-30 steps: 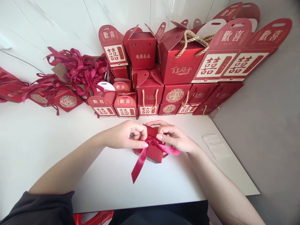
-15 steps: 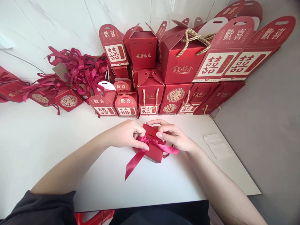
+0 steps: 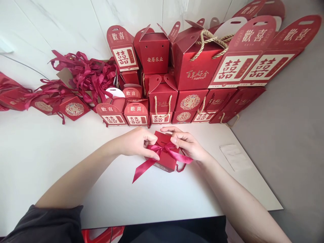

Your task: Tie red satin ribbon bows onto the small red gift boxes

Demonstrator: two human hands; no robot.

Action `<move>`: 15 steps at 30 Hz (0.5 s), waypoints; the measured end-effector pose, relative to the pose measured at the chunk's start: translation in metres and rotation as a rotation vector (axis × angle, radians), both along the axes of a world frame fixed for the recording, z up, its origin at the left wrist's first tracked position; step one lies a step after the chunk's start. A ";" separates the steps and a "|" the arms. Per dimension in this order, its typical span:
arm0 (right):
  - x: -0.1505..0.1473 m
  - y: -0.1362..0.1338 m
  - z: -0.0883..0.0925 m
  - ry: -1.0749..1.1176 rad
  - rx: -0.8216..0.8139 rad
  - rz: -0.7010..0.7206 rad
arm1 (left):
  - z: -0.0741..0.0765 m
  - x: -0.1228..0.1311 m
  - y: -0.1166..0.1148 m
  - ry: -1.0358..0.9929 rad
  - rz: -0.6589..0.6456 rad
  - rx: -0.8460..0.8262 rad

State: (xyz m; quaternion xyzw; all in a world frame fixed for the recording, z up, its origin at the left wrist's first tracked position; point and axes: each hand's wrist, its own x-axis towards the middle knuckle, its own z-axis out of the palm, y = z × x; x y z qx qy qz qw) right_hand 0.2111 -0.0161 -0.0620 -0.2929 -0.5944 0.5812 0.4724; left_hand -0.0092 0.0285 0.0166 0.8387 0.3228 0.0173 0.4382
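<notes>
A small red gift box (image 3: 165, 161) stands on the white table between my hands. Across its top lies a magenta satin ribbon (image 3: 143, 169) tied into a bow, one long tail hanging toward the front left. At the left side of the bow, my left hand (image 3: 138, 143) pinches a ribbon loop with curled fingers, its thumb along the lid. My right hand (image 3: 189, 144) grips the other side of the bow between thumb and index finger, its other fingers behind the box. A twisted red cord handle (image 3: 181, 167) sticks out at the box's right.
Stacked red gift boxes (image 3: 192, 72) line the wall behind, some with gold rope handles. Ribbon-tied boxes (image 3: 74, 107) and a heap of magenta ribbons (image 3: 86, 72) sit at the back left. White paper (image 3: 235, 157) lies near the table's right edge, beside a grey wall.
Both hands and the box have shifted slightly away from me. The long ribbon tail has swung up and a little left, and the bow looks pulled a bit wider.
</notes>
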 end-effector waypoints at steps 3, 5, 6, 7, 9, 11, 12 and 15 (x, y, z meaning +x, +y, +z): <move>-0.001 0.000 -0.001 0.048 -0.029 -0.016 | 0.001 0.000 0.001 0.010 0.008 0.013; -0.002 0.001 -0.001 0.078 -0.059 -0.016 | 0.001 -0.001 0.002 0.014 0.004 0.011; -0.002 0.001 -0.001 0.093 -0.076 -0.017 | 0.000 -0.001 0.003 0.013 0.003 0.010; -0.002 0.001 -0.001 0.105 -0.095 -0.019 | -0.001 -0.001 0.003 0.011 0.002 0.012; -0.003 0.001 -0.002 0.128 -0.136 -0.024 | -0.002 -0.002 0.004 0.010 -0.001 0.017; -0.004 0.002 -0.003 0.144 -0.172 -0.027 | -0.003 -0.002 0.005 0.013 -0.007 0.017; -0.005 0.003 -0.003 0.142 -0.184 -0.029 | -0.004 -0.002 0.005 0.015 -0.010 0.013; -0.004 0.002 -0.001 0.066 -0.159 -0.046 | -0.003 -0.003 0.004 0.020 -0.003 0.004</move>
